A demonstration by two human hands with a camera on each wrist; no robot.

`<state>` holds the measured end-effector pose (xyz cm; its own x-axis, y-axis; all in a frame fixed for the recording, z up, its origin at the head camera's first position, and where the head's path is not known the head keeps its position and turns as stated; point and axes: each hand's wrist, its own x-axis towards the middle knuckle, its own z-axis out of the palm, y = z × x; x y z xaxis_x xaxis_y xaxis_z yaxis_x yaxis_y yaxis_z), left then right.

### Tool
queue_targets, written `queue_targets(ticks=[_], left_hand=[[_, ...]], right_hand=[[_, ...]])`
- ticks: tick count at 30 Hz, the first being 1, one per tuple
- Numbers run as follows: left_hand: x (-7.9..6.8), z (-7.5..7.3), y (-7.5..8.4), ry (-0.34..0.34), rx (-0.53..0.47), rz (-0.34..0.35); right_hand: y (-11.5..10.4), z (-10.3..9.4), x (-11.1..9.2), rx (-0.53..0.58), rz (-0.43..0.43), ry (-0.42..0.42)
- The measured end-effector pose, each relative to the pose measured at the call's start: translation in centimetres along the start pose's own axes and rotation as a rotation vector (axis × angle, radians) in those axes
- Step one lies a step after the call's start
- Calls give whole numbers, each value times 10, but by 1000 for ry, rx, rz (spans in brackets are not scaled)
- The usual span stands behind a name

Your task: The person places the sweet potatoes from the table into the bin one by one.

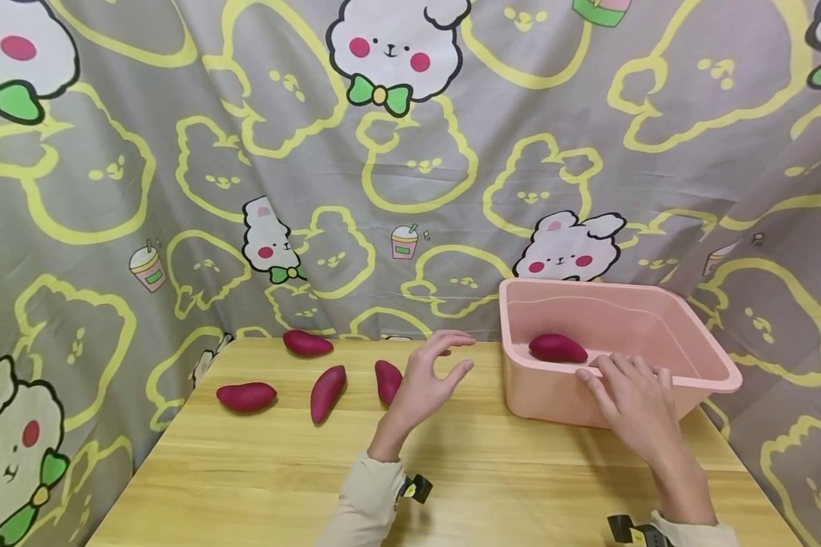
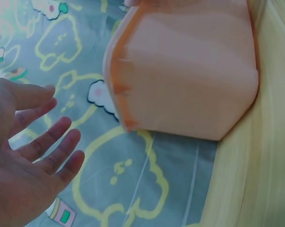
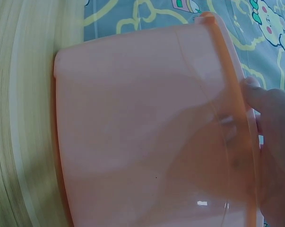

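Observation:
A purple sweet potato lies inside the pink plastic bin at the right of the table. My right hand grips the bin's near rim, its fingers reaching over the edge. In the right wrist view the thumb lies along that rim. Left of the bin, my left hand hovers over the table with fingers spread and nothing held. It partly covers one sweet potato. In the left wrist view, a gap separates the left hand from the bin.
More sweet potatoes lie on the wooden table to the left: one at the back edge, one upright-lying in the middle, one farthest left. A patterned grey curtain surrounds the table's back and sides.

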<state>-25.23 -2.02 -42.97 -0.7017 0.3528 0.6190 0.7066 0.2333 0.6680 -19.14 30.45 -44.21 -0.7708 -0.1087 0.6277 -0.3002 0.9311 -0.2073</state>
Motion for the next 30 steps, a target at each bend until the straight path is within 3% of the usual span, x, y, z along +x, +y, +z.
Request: queue_targets(ticks=[15, 21, 30], left_hand=[[-9, -35, -7, 88, 40, 40], [-11, -41, -14, 110, 92, 2], [-13, -50, -22, 151, 195, -113]], right_hand=[[1, 0, -2, -1, 0, 4], [1, 1, -2, 0, 6, 5], [2, 0, 1, -1, 6, 0]])
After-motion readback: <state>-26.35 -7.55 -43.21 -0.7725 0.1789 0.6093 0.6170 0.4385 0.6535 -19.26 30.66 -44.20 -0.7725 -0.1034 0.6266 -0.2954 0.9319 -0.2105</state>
